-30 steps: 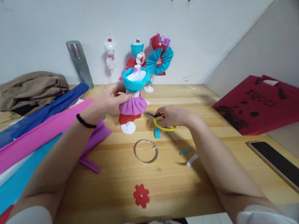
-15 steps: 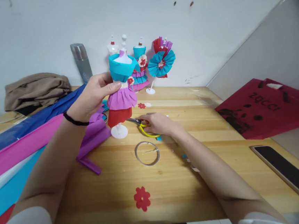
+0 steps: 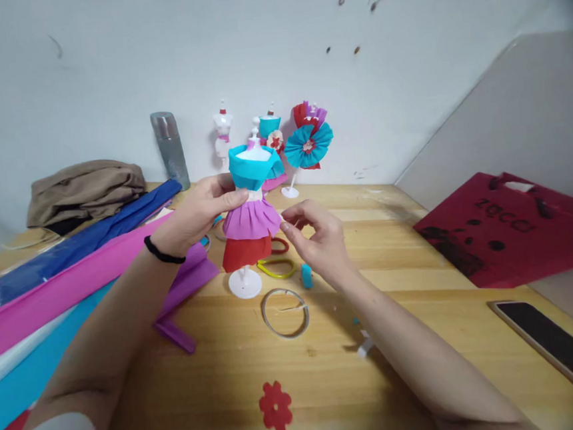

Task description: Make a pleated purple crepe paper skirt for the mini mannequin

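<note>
My left hand [image 3: 214, 204] is closed round the waist of a small white mannequin dressed in a teal top, a purple ruffle [image 3: 251, 219] and a red skirt [image 3: 246, 253]. The mannequin stands upright, its round white base [image 3: 245, 283] low over the table. At the right edge of the purple ruffle is my right hand [image 3: 317, 236], thumb and forefinger pinched together; anything between them is too small to make out. Scissors with yellow and red handles [image 3: 277, 268] lie behind the mannequin, their blades hidden.
A wire ring [image 3: 285, 313] and a red paper flower [image 3: 276, 408] lie in front. Rolled coloured paper [image 3: 72, 285], brown cloth [image 3: 86, 189] and a flask [image 3: 170, 151] are left. Other mannequins stand behind; a red bag [image 3: 513, 232] and phone [image 3: 553, 345] are right.
My right hand has let go of the scissors and moved up to the purple ruffle, its fingers now pinched. The view has tilted up. The mannequin stays in my left hand.
</note>
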The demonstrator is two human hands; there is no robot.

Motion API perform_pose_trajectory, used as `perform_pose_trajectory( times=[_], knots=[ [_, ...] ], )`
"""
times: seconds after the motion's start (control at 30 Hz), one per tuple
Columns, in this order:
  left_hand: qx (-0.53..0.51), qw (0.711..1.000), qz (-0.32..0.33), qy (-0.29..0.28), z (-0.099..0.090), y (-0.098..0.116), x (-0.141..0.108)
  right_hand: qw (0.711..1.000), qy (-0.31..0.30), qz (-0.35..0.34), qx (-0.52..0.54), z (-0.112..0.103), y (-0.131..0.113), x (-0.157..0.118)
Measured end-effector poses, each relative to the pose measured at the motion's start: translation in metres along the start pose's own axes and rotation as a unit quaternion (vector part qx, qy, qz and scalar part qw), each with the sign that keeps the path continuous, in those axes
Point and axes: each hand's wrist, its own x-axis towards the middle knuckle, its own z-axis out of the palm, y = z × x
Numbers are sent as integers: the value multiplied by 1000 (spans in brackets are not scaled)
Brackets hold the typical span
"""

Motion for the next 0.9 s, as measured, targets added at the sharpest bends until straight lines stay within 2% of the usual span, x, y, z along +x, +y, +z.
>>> perform_pose_trajectory(
  times=[0.1, 0.17, 0.33, 0.47, 0.6, 0.77, 0.9],
  knots=[
    [-20, 1000, 5, -16, 1, -4, 0, 994, 21, -108, -10, -1, -24, 0],
    [-25, 999, 6, -24, 1, -5, 1, 990, 20, -137, -31, 0, -32, -1],
    [-21, 1000, 7, -2, -3, -7, 0, 990, 19, -136, -29, 0, -34, -2],
    [-38, 999, 5, 1, -9, -10, 0, 989, 49, -134, -31, -2, -34, -1],
    [-72, 997, -3, 10, -12, -16, 2, 982, 59, -169, -63, 2, -33, -2],
    [-98, 995, -13, -12, -9, -19, 1, 973, 44, -200, -106, 12, -33, -4],
    [-74, 997, -14, -30, -7, -18, -1, 985, 43, -161, -50, 11, -38, -1]
  ],
)
